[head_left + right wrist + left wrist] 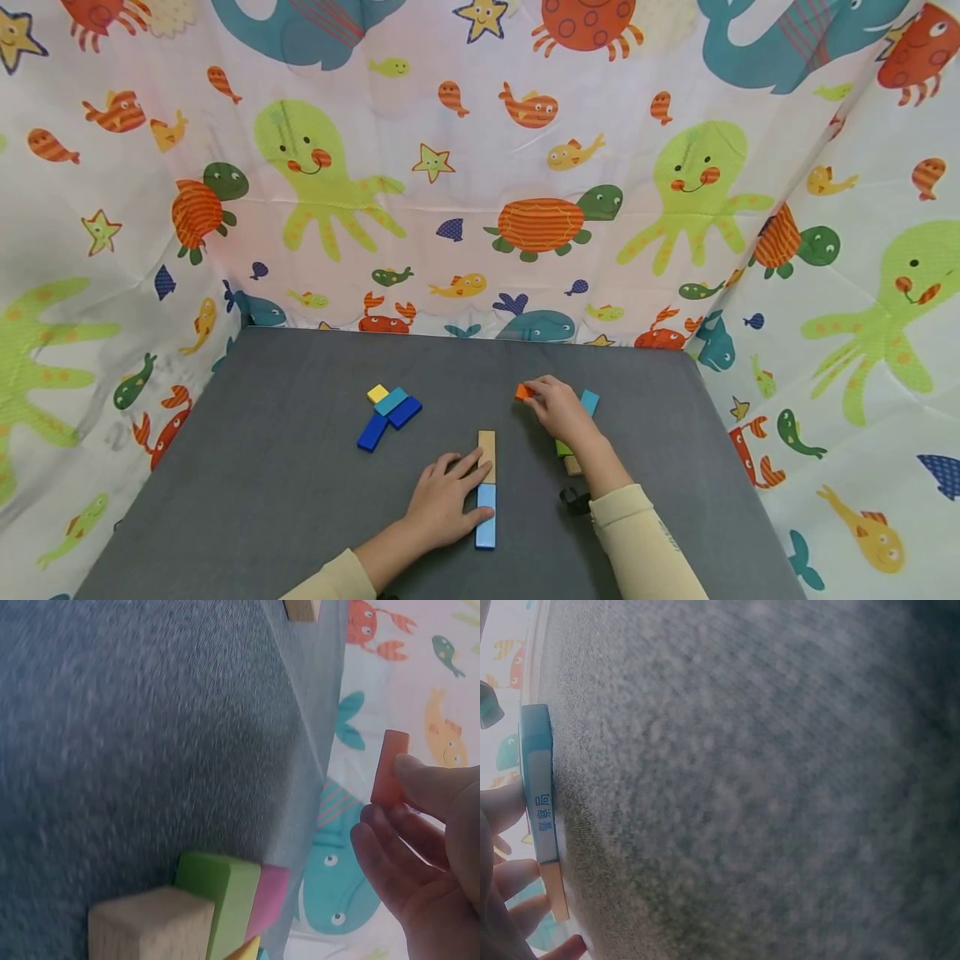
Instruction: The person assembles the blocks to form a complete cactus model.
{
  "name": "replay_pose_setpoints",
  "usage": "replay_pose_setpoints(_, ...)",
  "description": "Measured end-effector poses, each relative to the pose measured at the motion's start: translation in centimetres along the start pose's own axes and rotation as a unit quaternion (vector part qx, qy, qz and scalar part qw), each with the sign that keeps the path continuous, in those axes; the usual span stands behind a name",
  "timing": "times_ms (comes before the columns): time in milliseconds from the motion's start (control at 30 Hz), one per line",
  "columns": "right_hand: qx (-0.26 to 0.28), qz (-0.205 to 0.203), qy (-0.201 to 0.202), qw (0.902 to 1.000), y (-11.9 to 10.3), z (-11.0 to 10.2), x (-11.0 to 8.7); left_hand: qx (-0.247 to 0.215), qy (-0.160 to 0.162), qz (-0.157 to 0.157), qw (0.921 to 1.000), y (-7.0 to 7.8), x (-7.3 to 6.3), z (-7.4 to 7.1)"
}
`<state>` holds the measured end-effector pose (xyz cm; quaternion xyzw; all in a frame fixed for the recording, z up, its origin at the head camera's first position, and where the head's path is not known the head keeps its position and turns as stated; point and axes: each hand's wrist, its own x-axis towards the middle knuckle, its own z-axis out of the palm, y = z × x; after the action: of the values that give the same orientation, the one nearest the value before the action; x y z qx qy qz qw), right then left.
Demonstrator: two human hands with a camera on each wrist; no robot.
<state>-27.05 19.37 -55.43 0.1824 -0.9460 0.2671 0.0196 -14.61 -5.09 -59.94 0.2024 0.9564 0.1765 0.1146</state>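
Note:
Between thumb and fingers, my right hand (pixel 561 410) pinches a small orange block (pixel 388 766), raised off the table in the right wrist view. My left hand (pixel 450 502) lies with fingers spread along a row of two blocks. Its fingertips touch a plain wooden block (pixel 487 446), and its thumb rests on a light blue block (pixel 538 787) with printed characters. The two blocks stand end to end in a straight line. Partly hidden under the right forearm are a green block (pixel 214 889), another wooden block (pixel 150 922), a pink block (pixel 268 896) and a blue block (pixel 589 402).
To the left on the grey table (pixel 300 500) lie a yellow block (pixel 377 393), a teal block (pixel 391 401) and two dark blue blocks (pixel 406 412). A curtain with sea animals (pixel 465 167) hangs around the table's back and sides. A black strap (pixel 574 502) shows at the right wrist.

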Motion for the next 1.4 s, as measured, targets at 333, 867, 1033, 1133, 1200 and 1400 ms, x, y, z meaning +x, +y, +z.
replay_pose_setpoints(333, 0.007, -0.029, 0.001, 0.9996, -1.1, 1.3, 0.2, -0.005, 0.000, 0.001, 1.0000, 0.0, 0.1, -0.1)
replay_pose_setpoints(867, 0.034, -0.061, -0.045, 0.9966, -2.4, 3.7, 0.3, -0.025, 0.013, 0.015, 0.9995, -0.2, 0.2, 0.2)
replay_pose_setpoints(1033, 0.043, -0.063, -0.062, 0.9952, -2.4, 4.7, 0.1, -0.032, 0.017, 0.018, 0.9992, -0.2, 0.1, 0.2)
replay_pose_setpoints(1133, 0.051, -0.061, -0.063, 0.9948, -2.3, 5.2, 0.0, -0.029, 0.019, 0.018, 0.9992, -0.2, 0.1, 0.2)
replay_pose_setpoints(1200, 0.054, -0.062, -0.061, 0.9947, -2.2, 5.4, -0.1, -0.026, 0.022, 0.020, 0.9992, -0.2, 0.1, 0.2)
replay_pose_setpoints(1400, 0.054, -0.069, -0.072, 0.9936, -2.3, 5.3, -0.2, -0.024, 0.028, 0.030, 0.9989, -0.4, 0.0, 0.2)
